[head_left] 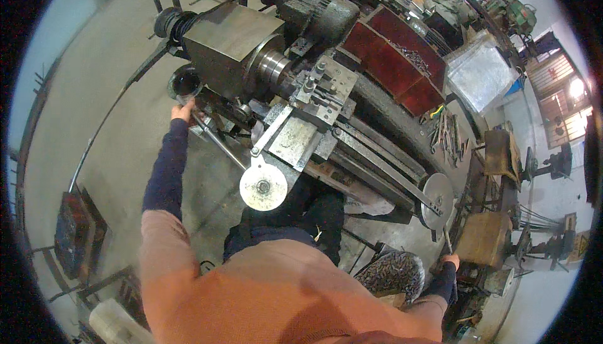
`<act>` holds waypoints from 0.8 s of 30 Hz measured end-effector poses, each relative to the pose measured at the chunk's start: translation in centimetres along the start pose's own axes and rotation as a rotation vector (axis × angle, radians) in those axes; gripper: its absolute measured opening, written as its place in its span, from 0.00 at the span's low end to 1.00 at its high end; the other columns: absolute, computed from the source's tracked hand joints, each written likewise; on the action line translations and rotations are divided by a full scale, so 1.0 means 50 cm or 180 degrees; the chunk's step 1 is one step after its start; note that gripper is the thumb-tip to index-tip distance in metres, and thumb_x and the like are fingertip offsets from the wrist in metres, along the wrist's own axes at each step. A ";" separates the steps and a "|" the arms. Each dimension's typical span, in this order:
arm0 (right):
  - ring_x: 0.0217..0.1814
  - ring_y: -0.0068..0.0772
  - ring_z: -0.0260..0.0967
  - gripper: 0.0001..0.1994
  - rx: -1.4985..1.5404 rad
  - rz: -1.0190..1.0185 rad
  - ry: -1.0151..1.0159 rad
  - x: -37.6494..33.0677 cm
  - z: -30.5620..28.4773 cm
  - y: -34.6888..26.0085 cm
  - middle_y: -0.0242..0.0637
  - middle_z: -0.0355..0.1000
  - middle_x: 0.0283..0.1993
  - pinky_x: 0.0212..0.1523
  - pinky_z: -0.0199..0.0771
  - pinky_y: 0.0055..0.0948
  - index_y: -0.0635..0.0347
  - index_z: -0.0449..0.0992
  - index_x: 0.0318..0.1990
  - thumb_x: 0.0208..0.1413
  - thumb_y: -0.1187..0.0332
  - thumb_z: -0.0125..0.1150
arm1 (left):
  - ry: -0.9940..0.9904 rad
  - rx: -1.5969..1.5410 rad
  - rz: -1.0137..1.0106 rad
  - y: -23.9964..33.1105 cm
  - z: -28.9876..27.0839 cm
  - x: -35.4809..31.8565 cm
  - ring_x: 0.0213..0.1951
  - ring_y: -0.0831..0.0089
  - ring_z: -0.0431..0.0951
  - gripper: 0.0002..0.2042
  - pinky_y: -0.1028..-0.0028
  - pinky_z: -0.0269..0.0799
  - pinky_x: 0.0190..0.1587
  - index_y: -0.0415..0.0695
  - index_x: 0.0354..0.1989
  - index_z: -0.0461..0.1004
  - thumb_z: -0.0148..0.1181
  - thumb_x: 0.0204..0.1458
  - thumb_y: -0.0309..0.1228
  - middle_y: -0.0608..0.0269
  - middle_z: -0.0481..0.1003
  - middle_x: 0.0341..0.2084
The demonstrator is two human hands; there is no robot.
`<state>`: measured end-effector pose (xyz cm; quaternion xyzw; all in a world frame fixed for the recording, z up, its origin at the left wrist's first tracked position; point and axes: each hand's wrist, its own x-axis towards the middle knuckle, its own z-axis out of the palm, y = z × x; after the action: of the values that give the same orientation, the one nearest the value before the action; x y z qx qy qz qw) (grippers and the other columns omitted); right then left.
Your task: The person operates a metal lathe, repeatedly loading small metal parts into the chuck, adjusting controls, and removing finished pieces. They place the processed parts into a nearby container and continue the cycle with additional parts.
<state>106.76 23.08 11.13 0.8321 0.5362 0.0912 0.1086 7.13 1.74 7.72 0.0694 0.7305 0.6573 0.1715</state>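
A small metal lathe stands before me, its grey headstock point(232, 33) at the upper left. My left hand point(182, 111) reaches out to the lower rim of a dark, round cup-like part point(186, 82) below the headstock. Its fingers look closed at that rim, though they are partly hidden. At the far right end of the bed, my right hand point(450, 260) is closed around a lever handle point(447, 238) beside a round metal disc point(438, 201). Between my arms are the tool post point(325, 89) and a pale round handwheel point(264, 187).
Behind the bed sits a red open bin point(396, 61) with small metal pieces. Several wrenches point(447, 135) lie to its right. A motor point(317, 12) stands behind the headstock. Near my right arm is a container heaped with small metal parts point(392, 275). A dark box-shaped stand point(78, 231) is at left.
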 end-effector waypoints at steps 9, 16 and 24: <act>0.46 0.48 0.68 0.20 0.0615 0.0811 -0.0411 -0.279 -0.082 -0.110 0.48 0.71 0.42 0.45 0.67 0.39 0.58 0.75 0.39 0.37 0.59 0.57 | 0.0734 -0.0473 -0.0401 -0.006 0.054 -0.001 0.14 0.64 0.73 0.12 0.71 0.69 0.14 0.29 0.34 0.61 0.52 0.40 0.20 0.47 0.72 0.19; 0.42 0.55 0.68 0.23 0.0830 0.1142 -0.0181 -0.350 -0.074 -0.137 0.52 0.72 0.37 0.44 0.67 0.44 0.63 0.75 0.35 0.32 0.55 0.60 | 0.0492 -0.0100 -0.0429 -0.015 0.055 0.022 0.14 0.65 0.74 0.12 0.73 0.65 0.12 0.31 0.33 0.60 0.52 0.39 0.21 0.50 0.72 0.17; 0.42 0.53 0.69 0.22 0.0748 0.1010 -0.0200 -0.329 -0.054 -0.128 0.53 0.71 0.37 0.43 0.67 0.44 0.64 0.75 0.35 0.35 0.54 0.59 | 0.0401 -0.0182 -0.0169 -0.052 0.039 0.054 0.14 0.64 0.73 0.12 0.71 0.68 0.13 0.27 0.32 0.59 0.52 0.39 0.20 0.47 0.71 0.17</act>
<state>93.72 10.85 11.38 0.9155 0.4017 0.0179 0.0117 5.62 4.12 4.59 0.0036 0.7224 0.6762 0.1445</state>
